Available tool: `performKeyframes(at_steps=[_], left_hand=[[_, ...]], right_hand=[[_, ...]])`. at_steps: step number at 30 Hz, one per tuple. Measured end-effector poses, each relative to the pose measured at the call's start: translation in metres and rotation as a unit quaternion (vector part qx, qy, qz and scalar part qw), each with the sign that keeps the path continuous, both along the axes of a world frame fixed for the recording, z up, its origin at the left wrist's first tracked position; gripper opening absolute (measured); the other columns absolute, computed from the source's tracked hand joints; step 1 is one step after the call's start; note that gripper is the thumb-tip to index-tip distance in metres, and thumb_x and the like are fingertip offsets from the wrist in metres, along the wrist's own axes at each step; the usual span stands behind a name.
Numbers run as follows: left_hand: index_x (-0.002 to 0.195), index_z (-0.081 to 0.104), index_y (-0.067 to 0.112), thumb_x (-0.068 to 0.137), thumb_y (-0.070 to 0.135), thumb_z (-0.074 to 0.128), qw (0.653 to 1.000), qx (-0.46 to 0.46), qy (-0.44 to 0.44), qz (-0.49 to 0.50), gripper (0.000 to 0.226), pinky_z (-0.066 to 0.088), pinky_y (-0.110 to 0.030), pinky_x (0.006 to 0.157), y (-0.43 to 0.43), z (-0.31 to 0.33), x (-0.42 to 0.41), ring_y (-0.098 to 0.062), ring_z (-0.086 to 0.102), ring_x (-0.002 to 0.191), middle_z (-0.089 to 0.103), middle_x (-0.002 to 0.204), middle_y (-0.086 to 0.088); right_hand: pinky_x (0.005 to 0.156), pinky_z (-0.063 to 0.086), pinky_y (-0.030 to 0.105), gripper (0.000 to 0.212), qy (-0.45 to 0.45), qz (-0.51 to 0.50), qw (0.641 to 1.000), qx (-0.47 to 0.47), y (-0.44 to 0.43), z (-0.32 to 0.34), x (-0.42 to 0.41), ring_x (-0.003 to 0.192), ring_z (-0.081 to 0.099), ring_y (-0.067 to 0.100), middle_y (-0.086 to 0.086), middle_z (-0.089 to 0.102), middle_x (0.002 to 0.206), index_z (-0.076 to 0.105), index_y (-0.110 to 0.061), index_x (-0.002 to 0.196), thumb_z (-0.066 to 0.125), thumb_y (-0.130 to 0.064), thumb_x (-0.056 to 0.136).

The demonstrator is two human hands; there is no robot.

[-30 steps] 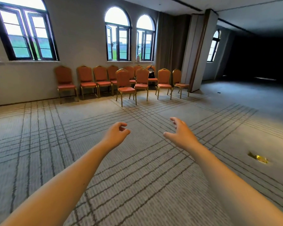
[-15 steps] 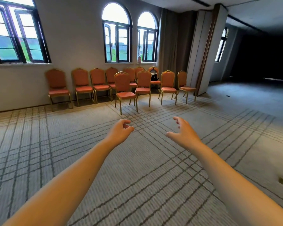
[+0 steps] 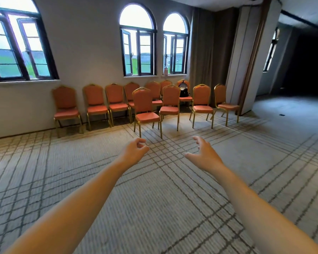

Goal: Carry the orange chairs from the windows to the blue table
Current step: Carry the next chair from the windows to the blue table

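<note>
Several orange chairs with gold frames stand under the arched windows [image 3: 138, 50]. The nearest orange chair [image 3: 145, 110] stands out in front of the row, with a second one [image 3: 171, 105] just to its right. Both my arms reach forward over the carpet. My left hand [image 3: 135, 151] hangs with loosely curled fingers and holds nothing, a short way in front of the nearest chair. My right hand [image 3: 202, 153] is spread, fingers relaxed, empty. No blue table is in view.
A black bag [image 3: 183, 91] sits on a chair at the back of the row. A grey partition wall [image 3: 246, 57] juts out right of the chairs, with a dark room beyond. Patterned carpet [image 3: 154, 208] stretches around me.
The chairs and windows have grown larger and closer as I walk toward them. Both hands stay raised in front, empty, in much the same pose.
</note>
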State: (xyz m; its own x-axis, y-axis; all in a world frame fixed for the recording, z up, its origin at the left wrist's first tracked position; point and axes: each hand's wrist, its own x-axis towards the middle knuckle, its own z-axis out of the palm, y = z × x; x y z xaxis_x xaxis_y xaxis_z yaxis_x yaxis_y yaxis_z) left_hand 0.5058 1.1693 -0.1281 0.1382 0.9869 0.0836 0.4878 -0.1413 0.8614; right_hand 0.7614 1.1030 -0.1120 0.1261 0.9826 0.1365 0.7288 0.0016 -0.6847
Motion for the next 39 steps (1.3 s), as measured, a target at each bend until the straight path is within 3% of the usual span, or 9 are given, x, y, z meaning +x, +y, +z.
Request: performKeyframes(at_steps=[3,7,12,15,18,29,34,39], left_hand=[[0.127,0.053,0.019,0.09,0.033,0.06,1.0,0.001,0.007,0.014,0.04,0.052,-0.036,0.085,0.066,0.001,0.029,-0.013,0.061,0.09,0.062,0.102,0.003],[0.131,0.051,0.019,0.091,0.032,0.061,0.999,0.003,0.034,0.029,0.043,0.048,-0.028,0.085,0.148,-0.01,0.065,-0.01,0.056,0.1,0.056,0.114,0.005],[0.134,0.049,0.017,0.091,0.031,0.061,0.998,0.003,0.038,0.043,0.047,0.048,-0.038,0.096,0.27,-0.024,0.109,-0.016,0.055,0.109,0.054,0.125,0.0],[0.133,0.049,0.019,0.09,0.034,0.061,0.999,0.01,0.029,0.045,0.047,0.052,-0.03,0.084,0.362,-0.031,0.136,-0.011,0.057,0.101,0.054,0.121,0.002],[0.131,0.051,0.021,0.089,0.036,0.061,0.998,0.022,0.019,0.047,0.046,0.043,-0.017,0.066,0.46,-0.031,0.162,-0.004,0.056,0.093,0.056,0.117,0.004],[0.13,0.052,0.021,0.088,0.034,0.062,0.999,-0.002,0.024,0.042,0.045,0.049,-0.026,0.084,0.741,-0.043,0.261,-0.008,0.057,0.101,0.057,0.118,0.003],[0.13,0.052,0.022,0.088,0.035,0.061,0.997,0.005,0.027,0.077,0.044,0.045,-0.023,0.071,0.884,-0.046,0.307,-0.008,0.057,0.096,0.058,0.116,0.003],[0.13,0.05,0.025,0.087,0.039,0.062,0.994,-0.004,0.009,0.111,0.047,0.045,-0.022,0.07,1.017,-0.037,0.35,-0.004,0.057,0.092,0.059,0.107,0.008]], right_hand=[[0.1,0.042,0.039,0.079,-0.008,0.0,1.0,-0.007,0.075,0.002,0.028,0.135,0.04,0.023,0.006,0.033,0.153,0.028,-0.026,0.151,0.07,-0.036,0.084],[0.098,0.042,0.038,0.079,-0.015,0.011,0.999,-0.032,0.164,-0.007,0.061,0.134,0.041,0.022,0.005,0.032,0.152,0.028,-0.027,0.15,0.069,-0.039,0.084],[0.092,0.041,0.034,0.08,-0.032,0.021,0.999,-0.034,0.289,-0.02,0.105,0.132,0.043,0.022,0.006,0.034,0.151,0.027,-0.027,0.151,0.07,-0.038,0.084],[0.092,0.042,0.034,0.08,-0.047,0.028,0.998,-0.026,0.38,-0.019,0.129,0.134,0.041,0.021,0.004,0.032,0.153,0.027,-0.027,0.151,0.069,-0.037,0.085],[0.095,0.042,0.035,0.079,-0.057,0.025,0.998,-0.019,0.476,-0.012,0.15,0.133,0.041,0.02,0.003,0.032,0.154,0.028,-0.026,0.151,0.069,-0.037,0.084],[0.088,0.04,0.03,0.077,-0.052,0.025,0.998,-0.033,0.751,-0.02,0.252,0.129,0.043,0.018,0.0,0.034,0.151,0.029,-0.027,0.151,0.068,-0.038,0.085],[0.102,0.04,0.037,0.08,-0.042,0.047,0.997,-0.033,0.907,-0.028,0.302,0.135,0.039,0.021,0.004,0.033,0.152,0.028,-0.025,0.151,0.07,-0.036,0.084],[0.09,0.04,0.03,0.08,-0.044,0.084,0.994,-0.049,1.058,-0.012,0.347,0.134,0.041,0.022,0.003,0.029,0.155,0.026,-0.028,0.151,0.068,-0.036,0.084]])
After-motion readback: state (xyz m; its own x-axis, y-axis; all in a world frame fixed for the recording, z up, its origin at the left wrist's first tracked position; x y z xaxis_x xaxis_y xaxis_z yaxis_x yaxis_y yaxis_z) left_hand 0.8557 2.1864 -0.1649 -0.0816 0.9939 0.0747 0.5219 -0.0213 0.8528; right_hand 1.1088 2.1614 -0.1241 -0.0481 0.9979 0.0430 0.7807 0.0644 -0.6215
